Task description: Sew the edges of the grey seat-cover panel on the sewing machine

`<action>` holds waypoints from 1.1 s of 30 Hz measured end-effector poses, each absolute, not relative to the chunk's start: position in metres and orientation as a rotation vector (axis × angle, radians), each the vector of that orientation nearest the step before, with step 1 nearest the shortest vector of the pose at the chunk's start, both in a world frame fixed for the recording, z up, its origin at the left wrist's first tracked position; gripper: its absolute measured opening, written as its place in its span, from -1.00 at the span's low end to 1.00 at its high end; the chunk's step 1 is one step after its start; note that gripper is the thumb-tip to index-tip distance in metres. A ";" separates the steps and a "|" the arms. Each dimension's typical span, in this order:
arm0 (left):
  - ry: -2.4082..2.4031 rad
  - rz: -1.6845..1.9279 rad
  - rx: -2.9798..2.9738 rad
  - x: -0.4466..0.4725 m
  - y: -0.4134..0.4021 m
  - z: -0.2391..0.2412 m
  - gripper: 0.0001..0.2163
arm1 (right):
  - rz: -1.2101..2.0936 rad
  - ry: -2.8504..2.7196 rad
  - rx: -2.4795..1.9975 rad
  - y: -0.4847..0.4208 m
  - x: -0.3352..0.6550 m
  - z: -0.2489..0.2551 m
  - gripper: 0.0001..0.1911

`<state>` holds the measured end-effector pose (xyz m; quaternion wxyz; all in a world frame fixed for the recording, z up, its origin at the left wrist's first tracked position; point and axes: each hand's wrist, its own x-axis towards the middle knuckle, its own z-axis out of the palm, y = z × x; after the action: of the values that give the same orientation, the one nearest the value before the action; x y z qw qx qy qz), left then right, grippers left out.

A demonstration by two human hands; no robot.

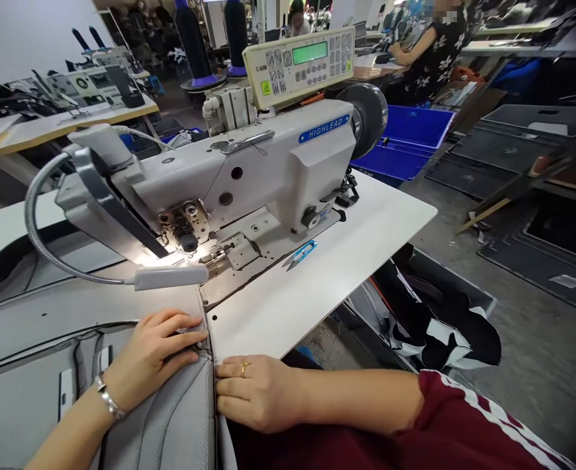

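Observation:
A large grey padded fabric panel (180,418) with dark-edged seams lies across the left of the sewing table, below the sewing machine (268,163). My left hand (165,343) rests on top of it, fingers stretched out and slightly apart, their tips at the panel's right seam. Just nearer to me, my right hand (256,391) is closed at that same edge, its fingers together on the fabric and the thumb hidden. The presser foot and needle area (214,254) sits beyond both hands, lit by a small lamp (170,277) on a bendable neck.
Blue thread snips (301,254) lie on the white tabletop (366,228) right of the machine bed. A control panel (302,65) and thread cones (192,42) stand above. Below right, a grey bin (478,294) holds dark fabric pieces. Another person (434,52) sits at the back right.

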<state>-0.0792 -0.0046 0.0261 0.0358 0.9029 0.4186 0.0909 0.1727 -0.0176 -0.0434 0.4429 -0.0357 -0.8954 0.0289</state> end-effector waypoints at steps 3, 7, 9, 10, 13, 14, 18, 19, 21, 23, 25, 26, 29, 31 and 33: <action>1.284 0.292 2.778 -0.080 -0.004 0.023 -0.79 | 0.044 -2.217 -0.115 -0.018 0.173 -0.044 -0.79; 1.343 0.363 2.731 -0.079 -0.006 0.021 -0.79 | 0.057 -2.219 -0.126 -0.018 0.173 -0.044 -0.79; 1.311 0.359 2.755 -0.079 -0.005 0.020 -0.80 | 0.062 -2.216 -0.132 -0.018 0.173 -0.044 -0.79; 1.302 0.358 2.766 -0.079 -0.005 0.020 -0.80 | 0.062 -2.215 -0.135 -0.018 0.173 -0.044 -0.79; 1.296 0.359 2.787 -0.081 -0.003 0.019 -0.79 | 0.062 -2.210 -0.138 -0.017 0.172 -0.044 -0.80; 1.296 0.358 2.795 -0.081 -0.002 0.019 -0.79 | 0.062 -2.209 -0.140 -0.017 0.172 -0.044 -0.80; 1.277 0.332 2.846 -0.081 -0.001 0.019 -0.79 | 0.059 -2.236 -0.150 -0.017 0.173 -0.044 -0.82; 1.277 0.336 2.856 -0.080 -0.001 0.020 -0.79 | 0.059 -2.247 -0.151 -0.017 0.174 -0.043 -0.82; 1.271 0.340 2.876 -0.078 0.000 0.021 -0.80 | 0.067 -2.259 -0.152 -0.017 0.175 -0.041 -0.81; 1.275 0.331 2.888 -0.077 0.000 0.022 -0.81 | 0.074 -2.265 -0.155 -0.016 0.175 -0.039 -0.80; 1.288 0.324 2.889 -0.077 0.000 0.021 -0.81 | 0.071 -2.268 -0.153 -0.016 0.176 -0.037 -0.80; 1.295 0.330 2.887 -0.077 0.000 0.020 -0.81 | 0.070 -2.265 -0.149 -0.015 0.176 -0.037 -0.80; 1.314 0.370 2.872 -0.078 -0.001 0.018 -0.80 | 0.078 -2.263 -0.119 -0.014 0.176 -0.037 -0.78; 1.312 0.384 2.867 -0.078 -0.001 0.018 -0.81 | 0.083 -2.262 -0.103 -0.014 0.176 -0.038 -0.78; 1.311 0.394 2.867 -0.077 0.000 0.018 -0.80 | 0.084 -2.262 -0.095 -0.014 0.176 -0.038 -0.79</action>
<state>-0.0770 -0.0003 0.0181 -0.0177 0.9023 0.4125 0.1240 0.1762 -0.0141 -0.0381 0.4240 -0.0379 -0.9042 0.0336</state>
